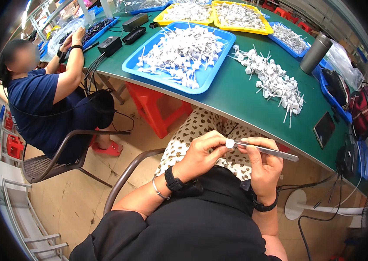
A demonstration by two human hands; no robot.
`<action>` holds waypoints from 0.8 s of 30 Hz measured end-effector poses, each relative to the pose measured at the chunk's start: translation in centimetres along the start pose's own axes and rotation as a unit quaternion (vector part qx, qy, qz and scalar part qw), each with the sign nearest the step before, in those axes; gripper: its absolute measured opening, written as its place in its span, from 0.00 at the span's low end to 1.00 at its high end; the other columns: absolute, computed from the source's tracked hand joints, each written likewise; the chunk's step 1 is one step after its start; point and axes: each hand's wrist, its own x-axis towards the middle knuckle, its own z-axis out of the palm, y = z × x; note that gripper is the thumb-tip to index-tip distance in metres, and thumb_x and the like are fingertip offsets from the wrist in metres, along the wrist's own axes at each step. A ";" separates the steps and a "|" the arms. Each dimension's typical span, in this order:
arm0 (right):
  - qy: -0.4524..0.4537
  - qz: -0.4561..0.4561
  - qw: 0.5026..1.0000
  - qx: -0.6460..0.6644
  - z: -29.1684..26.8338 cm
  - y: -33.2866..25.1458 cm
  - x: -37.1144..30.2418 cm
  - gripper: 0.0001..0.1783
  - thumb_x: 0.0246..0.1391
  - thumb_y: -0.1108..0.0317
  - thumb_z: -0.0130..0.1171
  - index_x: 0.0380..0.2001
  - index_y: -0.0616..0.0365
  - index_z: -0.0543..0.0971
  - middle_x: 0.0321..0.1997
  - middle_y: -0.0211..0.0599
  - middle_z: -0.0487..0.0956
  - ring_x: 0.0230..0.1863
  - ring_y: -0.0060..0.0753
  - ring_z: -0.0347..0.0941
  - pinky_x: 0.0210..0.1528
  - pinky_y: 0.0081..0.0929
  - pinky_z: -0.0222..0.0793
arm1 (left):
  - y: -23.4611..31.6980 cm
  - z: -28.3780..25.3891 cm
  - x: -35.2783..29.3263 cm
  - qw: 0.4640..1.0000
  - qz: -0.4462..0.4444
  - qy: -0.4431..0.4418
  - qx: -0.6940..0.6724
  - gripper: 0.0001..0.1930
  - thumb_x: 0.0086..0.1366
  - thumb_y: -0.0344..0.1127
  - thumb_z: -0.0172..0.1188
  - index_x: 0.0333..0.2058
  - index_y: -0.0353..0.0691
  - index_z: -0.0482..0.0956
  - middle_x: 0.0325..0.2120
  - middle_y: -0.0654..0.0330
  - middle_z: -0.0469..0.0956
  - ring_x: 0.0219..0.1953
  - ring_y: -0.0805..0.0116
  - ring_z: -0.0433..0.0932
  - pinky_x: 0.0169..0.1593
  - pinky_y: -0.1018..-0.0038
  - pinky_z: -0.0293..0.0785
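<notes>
Above my lap, my left hand (201, 151) pinches a small white plastic piece (229, 143) between thumb and fingers. My right hand (263, 167) is closed around a slim, flat silver metal tool (280, 153), shaped like a scalpel handle or tweezers. Its narrow end meets or nearly meets the white piece; its wider end sticks out to the right. Ahead on the green table, a blue tray (216, 82) carries a heap of similar white pieces with thin stems. More white pieces (275, 78) lie in a loose pile directly on the table to its right.
Two yellow trays (271, 31) of white parts stand behind. At right are a dark bottle (317, 53) and a phone (324, 129). A co-worker (47, 91) sits at left. A red stool (151, 108) stands under the green table (236, 102).
</notes>
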 end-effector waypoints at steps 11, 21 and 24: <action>0.003 0.014 1.000 -0.011 0.5 0.7 -0.1 0.05 0.62 0.78 0.60 0.40 0.69 0.80 0.39 0.39 0.83 0.38 0.26 0.80 0.41 0.21 0.75 | 0.2 0.2 0.2 0.998 0.045 0.006 0.039 0.07 0.65 0.23 0.63 0.41 0.33 0.83 0.31 0.60 0.79 0.29 0.73 0.78 0.32 0.77 0.74; 0.015 0.026 1.000 0.006 0.7 0.7 -0.1 0.05 0.63 0.78 0.59 0.39 0.69 0.80 0.37 0.38 0.82 0.37 0.26 0.80 0.42 0.22 0.76 | 0.1 0.3 0.1 1.000 0.009 0.004 0.023 0.08 0.63 0.24 0.64 0.41 0.37 0.84 0.32 0.59 0.80 0.32 0.65 0.80 0.35 0.72 0.76; 0.014 0.026 1.000 0.002 0.7 0.7 -0.1 0.05 0.63 0.78 0.59 0.39 0.70 0.80 0.37 0.38 0.82 0.38 0.26 0.80 0.42 0.22 0.76 | 0.2 0.3 0.1 1.000 0.005 0.004 0.028 0.08 0.63 0.24 0.64 0.41 0.38 0.84 0.32 0.59 0.80 0.32 0.65 0.79 0.35 0.72 0.75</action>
